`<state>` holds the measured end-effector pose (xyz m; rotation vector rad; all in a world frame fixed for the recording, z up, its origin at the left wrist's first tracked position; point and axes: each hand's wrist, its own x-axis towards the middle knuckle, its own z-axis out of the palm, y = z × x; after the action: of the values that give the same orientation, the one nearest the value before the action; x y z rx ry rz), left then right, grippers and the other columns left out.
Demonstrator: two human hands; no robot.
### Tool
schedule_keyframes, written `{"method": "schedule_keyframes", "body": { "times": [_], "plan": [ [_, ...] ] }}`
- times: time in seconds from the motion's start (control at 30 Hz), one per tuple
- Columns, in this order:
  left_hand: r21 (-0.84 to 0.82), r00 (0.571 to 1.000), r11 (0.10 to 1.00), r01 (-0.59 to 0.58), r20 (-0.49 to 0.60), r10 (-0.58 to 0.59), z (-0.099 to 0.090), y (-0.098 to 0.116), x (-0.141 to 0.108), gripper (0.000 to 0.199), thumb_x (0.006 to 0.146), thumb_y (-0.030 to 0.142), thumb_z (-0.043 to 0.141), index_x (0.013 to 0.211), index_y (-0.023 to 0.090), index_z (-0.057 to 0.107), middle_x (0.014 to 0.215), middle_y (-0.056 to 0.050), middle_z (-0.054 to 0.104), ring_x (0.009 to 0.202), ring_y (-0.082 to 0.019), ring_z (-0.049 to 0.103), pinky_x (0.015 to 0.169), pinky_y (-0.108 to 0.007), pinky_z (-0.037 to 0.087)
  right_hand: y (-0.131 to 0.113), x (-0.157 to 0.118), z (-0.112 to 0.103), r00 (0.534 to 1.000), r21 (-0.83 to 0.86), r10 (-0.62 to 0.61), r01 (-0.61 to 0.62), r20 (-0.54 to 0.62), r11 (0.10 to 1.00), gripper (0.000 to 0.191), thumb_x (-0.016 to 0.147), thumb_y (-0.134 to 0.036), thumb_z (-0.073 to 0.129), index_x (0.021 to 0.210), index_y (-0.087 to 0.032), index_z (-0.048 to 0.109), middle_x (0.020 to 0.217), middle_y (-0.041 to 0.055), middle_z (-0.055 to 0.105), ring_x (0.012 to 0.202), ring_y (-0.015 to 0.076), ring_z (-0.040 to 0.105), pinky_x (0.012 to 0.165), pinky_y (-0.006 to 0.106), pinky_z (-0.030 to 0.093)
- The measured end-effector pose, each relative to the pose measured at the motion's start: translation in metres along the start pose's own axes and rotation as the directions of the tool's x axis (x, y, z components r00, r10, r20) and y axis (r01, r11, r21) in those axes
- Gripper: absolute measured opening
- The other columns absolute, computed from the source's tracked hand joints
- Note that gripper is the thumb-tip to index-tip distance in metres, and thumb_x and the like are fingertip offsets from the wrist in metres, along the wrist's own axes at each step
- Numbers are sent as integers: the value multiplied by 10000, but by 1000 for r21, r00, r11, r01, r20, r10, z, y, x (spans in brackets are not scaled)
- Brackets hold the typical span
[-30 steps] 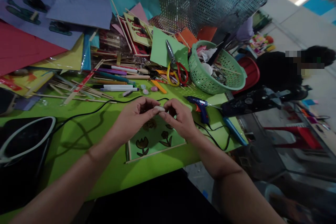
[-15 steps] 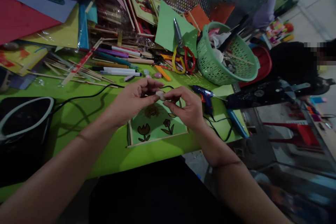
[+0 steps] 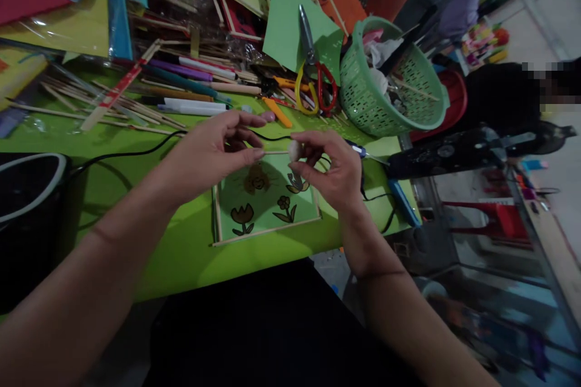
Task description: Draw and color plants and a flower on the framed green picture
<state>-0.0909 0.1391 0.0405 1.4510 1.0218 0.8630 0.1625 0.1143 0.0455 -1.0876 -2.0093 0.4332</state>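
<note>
Between the thumb and fingers of my right hand (image 3: 324,166) is a small whitish lump (image 3: 295,150), held above the upper right of a green picture (image 3: 263,214). The picture lies flat, edged with thin wooden sticks, and shows brown flowers and a smiling shape. My left hand (image 3: 218,154) hovers over its upper left corner, thumb and fingers apart, with nothing visible between them. A blue glue gun (image 3: 357,149) lies partly hidden behind my right hand.
Scissors (image 3: 308,57), pens (image 3: 195,106) and wooden sticks (image 3: 109,97) crowd the back of the green table (image 3: 181,266). A green basket (image 3: 390,97) stands at the back right, a black tray-like object (image 3: 31,224) at the left. A person is at the far right.
My hands have moved apart. The lump, earlier between both hands, is now in my right hand alone, and my left hand has let go. The view has shifted slightly.
</note>
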Motion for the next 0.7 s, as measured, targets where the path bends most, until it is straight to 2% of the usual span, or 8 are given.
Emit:
{"method": "schedule_keyframes", "body": {
  "times": [0.1,0.2,0.4,0.57,0.7],
  "plan": [
    [333,995,943,3,-94,30,-12,0,0,394,861,378,734,1192,165,760,974,-62,771,864,-211,689,812,-352,524,6,-10,-15,997,-1,20,-20,-69,1000,350,906,-226,854,1244,-294,794,1025,15,770,835,165,708,705,299,620],
    [484,991,875,-7,-115,72,-22,-4,2,329,870,425,706,1092,198,795,954,-52,773,840,-217,681,789,-363,491,13,-25,-30,999,-13,36,-36,-27,999,354,896,-210,860,1232,-308,809,1047,23,759,833,167,701,678,301,611],
    [518,991,854,36,-127,34,-30,-12,6,427,861,507,694,1137,199,798,921,-43,774,814,-211,679,777,-360,490,22,-49,-46,990,-86,78,-69,116,994,336,907,-306,873,1238,-330,819,1059,38,741,910,193,683,695,319,612],
    [522,993,851,56,-115,6,-34,-14,9,321,889,455,738,1093,215,799,861,-19,740,790,-177,579,866,-390,460,24,-56,-45,980,-104,93,-76,176,992,351,909,-366,877,1253,-340,813,1087,47,741,958,216,690,707,338,622],
    [505,993,861,61,-115,-3,-37,-17,10,299,884,463,775,1074,233,799,874,-31,739,814,-206,559,926,-431,442,20,-58,-43,976,-77,84,-70,200,995,364,907,-349,878,1264,-333,807,1100,55,740,981,224,690,734,347,625]
  ]
}}
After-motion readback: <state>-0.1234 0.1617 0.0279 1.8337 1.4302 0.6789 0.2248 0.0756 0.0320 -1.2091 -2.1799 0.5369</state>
